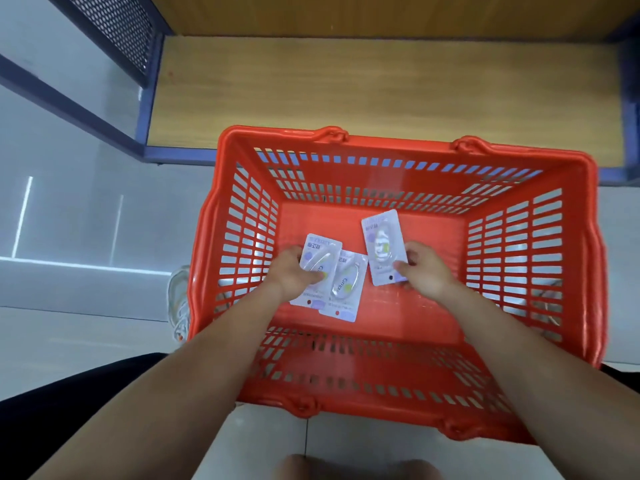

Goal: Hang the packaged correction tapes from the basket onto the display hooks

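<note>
fingers of the left hand (294, 275) curl round the left pack (320, 251) of correction tape, with the thumb laid across its clear blister, so this hand has a firm grip on it. the right hand (427, 268) pinches the lower right corner of the right pack (382, 244) between thumb and fingers. that pack is turned a little, its top end pointing toward the far wall. both packs are low inside the red basket (568, 271), close to its floor. a middle pack (346, 289) lies between the two hands and overlaps the left pack along one long edge; which of the two is on top cannot be told. both bare forearms reach down over the basket's near rim. the basket sits on pale grey floor tiles (86, 341), its far rim just in front of a low wooden shelf board (381, 81) edged by a blue-purple frame (145, 98). a dark perforated panel (121, 26) stands at the shelf's left side. a light shoe (180, 299) shows just beside the basket's left wall, and dark clothing (52, 427) fills the lower left corner.
</note>
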The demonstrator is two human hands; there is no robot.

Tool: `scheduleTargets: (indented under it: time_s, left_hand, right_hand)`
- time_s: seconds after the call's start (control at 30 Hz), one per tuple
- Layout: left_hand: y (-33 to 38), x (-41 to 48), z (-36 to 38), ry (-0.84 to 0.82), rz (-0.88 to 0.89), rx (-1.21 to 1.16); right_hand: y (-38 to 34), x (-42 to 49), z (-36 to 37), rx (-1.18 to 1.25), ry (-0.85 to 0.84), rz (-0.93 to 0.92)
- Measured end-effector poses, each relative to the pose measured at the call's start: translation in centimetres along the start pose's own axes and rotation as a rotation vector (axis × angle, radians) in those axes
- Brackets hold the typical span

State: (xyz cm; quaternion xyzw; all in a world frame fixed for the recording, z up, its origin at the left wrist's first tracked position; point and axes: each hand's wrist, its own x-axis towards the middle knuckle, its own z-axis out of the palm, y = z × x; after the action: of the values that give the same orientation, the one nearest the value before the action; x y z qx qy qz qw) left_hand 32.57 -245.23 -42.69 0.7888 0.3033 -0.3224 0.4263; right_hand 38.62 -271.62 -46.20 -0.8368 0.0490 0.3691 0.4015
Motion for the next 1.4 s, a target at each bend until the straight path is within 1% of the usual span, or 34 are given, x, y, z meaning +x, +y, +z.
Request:
scheduleTargets:
  time_s: [0.07,0.13,0.23,0.3,0.43,0.57,0.67,0.77,0.87,0.97,1.1,1.23,1.4]
  left_hand:
    - [0.2,-0.3,0.1,-0.053,-0.01,-0.093]
    - [0.6,-0.8,0.5,-0.111,-0.031,-0.132]
    - [0.6,-0.2,1.7,-0.116,-0.033,-0.076]
    - [0.9,-0.3,2.4,-0.095,-0.039,-0.007]
    - [1.4,-0.5,3.4,-0.065,-0.032,0.002]
    - [1.4,-0.3,3.7,-0.076,-0.059,-0.087]
    - [1.1,-0.2,3.7,-0.113,-0.053,-0.141]
    - [1.5,-0.3,3.6,-0.168,-0.032,-0.205]
    - [2.3,-0.6,3.0,-0.139,-0.017,-0.25]
    - [3.3,-1.8,1.8,-0.122,-0.002,-0.309]
    - [5.7,-4.9,-0.1,-0.167,0.077,-0.462]
    - [8.5,-9.5,-2.3,-0.208,0.156,-0.624]
    - [12.9,-17.5,-6.1,-0.156,0.324,-0.568]
  right_hand:
    - [1.2,-0.6,-0.3,-0.013,-0.026,0.061]
    - [2.1,-1.2,-0.1,-0.009,-0.081,0.111]
    - [2.5,-1.7,0.2,-0.022,-0.142,0.148]
    - [1.9,-2.0,0.4,0.002,-0.159,0.139]
    - [0.6,-2.0,0.8,0.138,-0.072,0.174]
    - [0.3,-1.4,1.2,0.104,-0.002,0.167]
    - [0.7,-1.3,1.4,0.17,-0.024,0.181]
    - [0.3,-1.3,1.1,0.209,-0.023,0.146]
    - [-0.6,-1.7,0.4,0.195,0.01,0.139]
    - [-1.5,-2.7,-0.6,0.185,-0.011,0.132]
    - [-3.7,-5.1,-2.0,0.249,0.016,0.102]
    - [-7.7,-8.9,-3.4,0.409,0.036,0.052]
    - [-15.4,-15.1,-6.3,0.539,0.037,-0.139]
